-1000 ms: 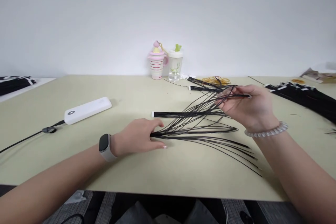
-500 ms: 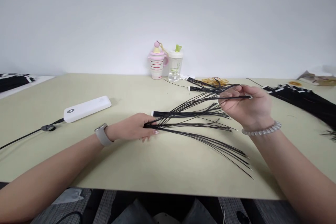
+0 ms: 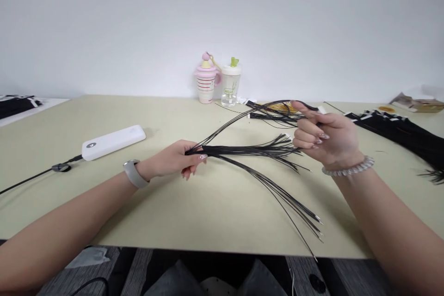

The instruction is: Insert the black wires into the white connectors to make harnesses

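Black wire bundle (image 3: 258,174): over worktop (image 3: 208,222), on the near side of clear cup (image 3: 230,84). Left hand (image 3: 183,155): grip clamped on gathered part of bundle, nearer than clear cup and to its left. One group of wires arching up and rightward from there to right hand (image 3: 324,136), nearer than clear cup and well to its right; grip closed on these wires, white connector (image 3: 322,110) beside thumb. Another group sloping down, nearer still, tips silvery. Middle wires: overlapping, held and lying lengths impossible to tell apart. Just left of clear cup: pink cup (image 3: 206,85), upright. Farther left and nearer: white device (image 3: 114,142), dark cable attached. Just right of clear cup: rear wires (image 3: 270,118), yellow bands (image 3: 276,108). Far right: black wire pile (image 3: 398,132).
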Demonstrator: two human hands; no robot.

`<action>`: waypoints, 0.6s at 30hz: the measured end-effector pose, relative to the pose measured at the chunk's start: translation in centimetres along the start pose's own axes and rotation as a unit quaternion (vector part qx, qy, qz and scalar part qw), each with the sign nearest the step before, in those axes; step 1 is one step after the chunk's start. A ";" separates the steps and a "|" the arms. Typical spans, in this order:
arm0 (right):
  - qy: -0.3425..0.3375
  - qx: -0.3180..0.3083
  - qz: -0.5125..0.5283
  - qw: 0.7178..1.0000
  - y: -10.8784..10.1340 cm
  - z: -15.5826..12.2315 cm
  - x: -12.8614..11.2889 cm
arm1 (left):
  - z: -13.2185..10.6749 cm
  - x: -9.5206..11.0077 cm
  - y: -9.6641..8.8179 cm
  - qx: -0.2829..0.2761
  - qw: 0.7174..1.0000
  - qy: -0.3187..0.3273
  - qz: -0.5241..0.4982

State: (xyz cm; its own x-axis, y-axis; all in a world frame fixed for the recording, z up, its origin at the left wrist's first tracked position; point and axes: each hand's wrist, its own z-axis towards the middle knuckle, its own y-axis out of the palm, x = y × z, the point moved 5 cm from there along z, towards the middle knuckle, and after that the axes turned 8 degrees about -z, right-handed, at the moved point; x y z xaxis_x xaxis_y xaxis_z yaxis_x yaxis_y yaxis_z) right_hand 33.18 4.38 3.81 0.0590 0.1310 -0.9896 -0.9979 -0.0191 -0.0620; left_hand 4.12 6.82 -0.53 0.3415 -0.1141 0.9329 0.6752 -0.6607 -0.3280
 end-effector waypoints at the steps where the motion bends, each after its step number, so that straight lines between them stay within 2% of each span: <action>1: 0.005 -0.017 0.006 1.000 0.2 0.1 0.1 | 0.1 0.0 -0.3 0.017 1.000 0.001 -0.009; 4: 0.009 -0.062 0.011 0.998 0.5 0.1 0.3 | 0.5 -0.5 -0.9 0.070 0.997 -0.005 -0.044; 8: 0.009 -0.091 -0.002 0.996 0.5 0.1 0.6 | 0.8 -1.4 -1.7 0.133 0.986 -0.037 -0.087; 13: 0.053 -0.134 -0.058 0.988 1.4 -0.6 1.0 | 1.1 -2.4 -2.5 0.177 0.968 -0.070 -0.163; 18: 0.048 -0.187 -0.018 0.981 3.0 -1.6 0.4 | 1.3 -3.1 -3.4 0.217 0.956 -0.070 -0.185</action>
State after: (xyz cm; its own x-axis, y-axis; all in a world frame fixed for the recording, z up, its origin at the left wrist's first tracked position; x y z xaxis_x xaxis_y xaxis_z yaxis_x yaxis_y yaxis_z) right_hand 30.21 2.81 3.06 0.1146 0.0450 -0.9924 -0.9164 -0.3808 -0.1231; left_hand 1.57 10.38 -2.45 0.0906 0.1886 0.9779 0.9638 -0.2637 -0.0384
